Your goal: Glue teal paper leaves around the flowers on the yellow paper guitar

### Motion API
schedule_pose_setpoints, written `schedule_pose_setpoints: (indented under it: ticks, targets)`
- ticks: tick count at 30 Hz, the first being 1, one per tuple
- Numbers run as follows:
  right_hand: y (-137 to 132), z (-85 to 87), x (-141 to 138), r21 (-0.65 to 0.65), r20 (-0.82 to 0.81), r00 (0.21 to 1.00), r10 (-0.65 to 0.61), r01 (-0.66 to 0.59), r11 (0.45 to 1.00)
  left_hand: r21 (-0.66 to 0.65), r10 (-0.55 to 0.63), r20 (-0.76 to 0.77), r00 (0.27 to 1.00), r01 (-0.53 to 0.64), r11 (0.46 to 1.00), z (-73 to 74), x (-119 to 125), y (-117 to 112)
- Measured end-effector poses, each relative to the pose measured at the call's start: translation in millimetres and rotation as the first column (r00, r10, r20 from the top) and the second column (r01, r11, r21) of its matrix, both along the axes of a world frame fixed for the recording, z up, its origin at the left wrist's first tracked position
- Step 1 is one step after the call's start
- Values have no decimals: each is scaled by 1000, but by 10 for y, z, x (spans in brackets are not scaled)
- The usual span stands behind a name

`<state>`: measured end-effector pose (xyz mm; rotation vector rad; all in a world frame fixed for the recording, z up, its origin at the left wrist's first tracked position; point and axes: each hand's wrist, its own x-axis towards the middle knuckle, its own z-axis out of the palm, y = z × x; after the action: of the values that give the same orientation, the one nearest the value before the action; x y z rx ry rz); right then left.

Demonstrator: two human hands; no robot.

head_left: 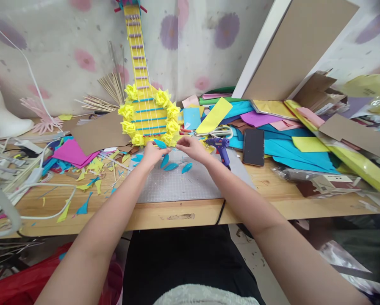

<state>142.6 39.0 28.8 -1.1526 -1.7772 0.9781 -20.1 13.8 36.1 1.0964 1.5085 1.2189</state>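
A yellow paper guitar (145,114) ringed with yellow paper flowers leans against the wall at the back of the desk. My left hand (152,153) is closed on a blue paper leaf (159,144) right below the guitar's body. My right hand (191,147) is pinched beside it, fingertips near the same leaf; what it holds I cannot make out. Three more blue leaves (173,165) lie on the grey cutting mat (180,184) between my hands.
A purple glue gun (221,148) and a black phone (253,146) lie right of my hands. Piles of coloured paper (288,148) and cardboard fill the right side. Paper scraps (91,169), white cables and wooden sticks (109,93) cover the left.
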Motion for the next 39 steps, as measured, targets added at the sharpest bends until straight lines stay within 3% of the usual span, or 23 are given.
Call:
schedule_pose_setpoints:
  ticks: [4, 9, 14, 23, 31, 35, 39]
  targets:
    - [25, -221, -89, -84, -154, 986, -57, 45, 995, -20, -17, -35, 999, 16, 1000, -19, 6, 25]
    - [31, -284, -68, -107, -222, 975, -19, -5, 994, -16, -4, -1, 1000, 4, 1000, -103, 19, 69]
    - [18, -371, -54, -121, -237, 970, -53, 25, 992, -44, 2, 16, 1000, -1, 999, -80, 69, 54]
    - [-31, -389, -72, -108, -209, 973, -93, 72, 992, -47, -234, 63, 970, 238, 970, -68, -78, 81]
    - [-49, -358, -61, -109, -299, 949, -99, 69, 992, -195, -345, 202, 917, 383, 903, 176, -139, -20]
    - [-10, -348, -2, -160, -371, 918, -137, 82, 984, -172, -224, 223, 949, 264, 949, 214, -176, 0]
    - [-5, -342, 10, -165, -384, 914, -130, 71, 984, -141, -101, 101, 990, 115, 983, 208, -76, 27]
